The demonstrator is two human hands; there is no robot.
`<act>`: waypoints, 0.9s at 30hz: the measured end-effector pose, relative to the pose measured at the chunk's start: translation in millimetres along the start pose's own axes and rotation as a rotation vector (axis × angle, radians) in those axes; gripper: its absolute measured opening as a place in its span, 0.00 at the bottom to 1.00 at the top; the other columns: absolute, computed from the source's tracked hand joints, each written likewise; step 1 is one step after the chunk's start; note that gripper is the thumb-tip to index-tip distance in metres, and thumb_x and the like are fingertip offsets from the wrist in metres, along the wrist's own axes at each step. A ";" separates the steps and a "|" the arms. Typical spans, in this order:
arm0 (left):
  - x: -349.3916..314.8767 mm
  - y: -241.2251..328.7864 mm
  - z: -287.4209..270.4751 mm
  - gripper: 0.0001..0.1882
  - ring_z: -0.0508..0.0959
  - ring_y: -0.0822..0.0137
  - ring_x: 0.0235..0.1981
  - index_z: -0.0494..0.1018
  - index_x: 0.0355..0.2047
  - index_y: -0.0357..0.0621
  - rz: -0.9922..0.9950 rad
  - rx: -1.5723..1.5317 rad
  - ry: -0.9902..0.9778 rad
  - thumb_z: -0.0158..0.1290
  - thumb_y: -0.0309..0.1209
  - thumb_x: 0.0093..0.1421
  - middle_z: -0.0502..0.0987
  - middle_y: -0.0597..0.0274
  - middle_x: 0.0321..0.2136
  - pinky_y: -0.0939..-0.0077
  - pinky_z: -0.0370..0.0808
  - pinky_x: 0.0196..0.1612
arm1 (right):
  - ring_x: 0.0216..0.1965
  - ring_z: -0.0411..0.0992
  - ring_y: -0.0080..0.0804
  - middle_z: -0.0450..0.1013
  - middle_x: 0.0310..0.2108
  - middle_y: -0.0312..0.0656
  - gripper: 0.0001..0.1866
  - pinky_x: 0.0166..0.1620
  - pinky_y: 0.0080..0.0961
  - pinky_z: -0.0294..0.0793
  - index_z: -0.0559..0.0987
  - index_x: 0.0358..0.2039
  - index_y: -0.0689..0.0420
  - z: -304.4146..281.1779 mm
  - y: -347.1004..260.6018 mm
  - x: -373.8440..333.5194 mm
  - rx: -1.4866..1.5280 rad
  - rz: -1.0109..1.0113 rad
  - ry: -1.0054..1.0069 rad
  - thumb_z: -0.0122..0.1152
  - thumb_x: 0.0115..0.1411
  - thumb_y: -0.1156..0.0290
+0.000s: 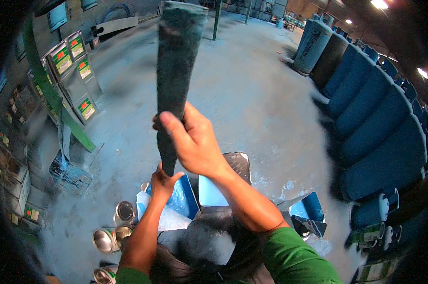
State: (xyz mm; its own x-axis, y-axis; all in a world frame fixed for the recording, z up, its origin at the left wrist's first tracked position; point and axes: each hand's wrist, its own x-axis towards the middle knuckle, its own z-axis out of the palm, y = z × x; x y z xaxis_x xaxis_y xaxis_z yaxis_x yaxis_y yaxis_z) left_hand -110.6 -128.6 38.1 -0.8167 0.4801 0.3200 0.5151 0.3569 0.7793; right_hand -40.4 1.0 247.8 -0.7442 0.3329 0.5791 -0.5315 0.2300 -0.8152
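Note:
A long dark grey, flat, tapered strip (176, 61) stands upright in front of me, its wider end at the top. My right hand (195, 139) is closed round its lower middle, thumb on the near face. Lower down, my left hand (163, 184) holds the narrow bottom end, thumb out to the right. Just below the left hand is an open square blue-lined container (191, 201) with crumpled clear plastic (176, 218) at its side. Beside it sits another container with a pale blue inside (211, 191), partly hidden by my right forearm.
Round metal cans (104, 240) stand at lower left. Square tins (72, 71) are stacked behind a green post (74, 128), near a blue-stained open tin (69, 173). A blue-lined container (308, 208) lies right. Large blue cylinders (384, 156) line the right side.

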 end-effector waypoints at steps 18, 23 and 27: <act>-14.8 28.1 24.2 0.25 0.79 0.38 0.44 0.70 0.47 0.38 -0.198 -0.142 -0.247 0.64 0.33 0.51 0.79 0.37 0.38 0.56 0.76 0.42 | 0.33 0.76 0.24 0.74 0.35 0.40 0.16 0.37 0.23 0.76 0.68 0.53 0.61 -31.9 -8.3 14.4 0.276 0.060 0.128 0.52 0.69 0.67; 1.1 4.4 16.9 0.21 0.81 0.40 0.37 0.71 0.42 0.37 -0.080 -0.108 -0.083 0.65 0.32 0.50 0.80 0.40 0.31 0.57 0.76 0.38 | 0.39 0.77 0.31 0.75 0.41 0.45 0.22 0.42 0.28 0.76 0.66 0.59 0.60 -26.4 -9.1 4.1 0.315 0.088 0.018 0.53 0.70 0.62; 15.2 2.7 28.7 0.23 0.80 0.38 0.39 0.71 0.43 0.38 -0.057 -0.182 0.054 0.67 0.33 0.49 0.81 0.39 0.33 0.53 0.76 0.40 | 0.44 0.77 0.36 0.75 0.46 0.49 0.24 0.47 0.33 0.76 0.64 0.62 0.60 -14.9 -20.5 -6.9 0.235 -0.023 -0.135 0.52 0.70 0.63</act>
State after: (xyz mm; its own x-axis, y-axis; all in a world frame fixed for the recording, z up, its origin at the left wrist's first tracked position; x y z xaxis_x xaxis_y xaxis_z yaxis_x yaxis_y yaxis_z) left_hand -114.2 -97.4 29.6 -0.8586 0.4180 0.2969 0.4159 0.2292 0.8800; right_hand -18.4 7.6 260.4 -0.7700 0.2015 0.6054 -0.6161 0.0121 -0.7876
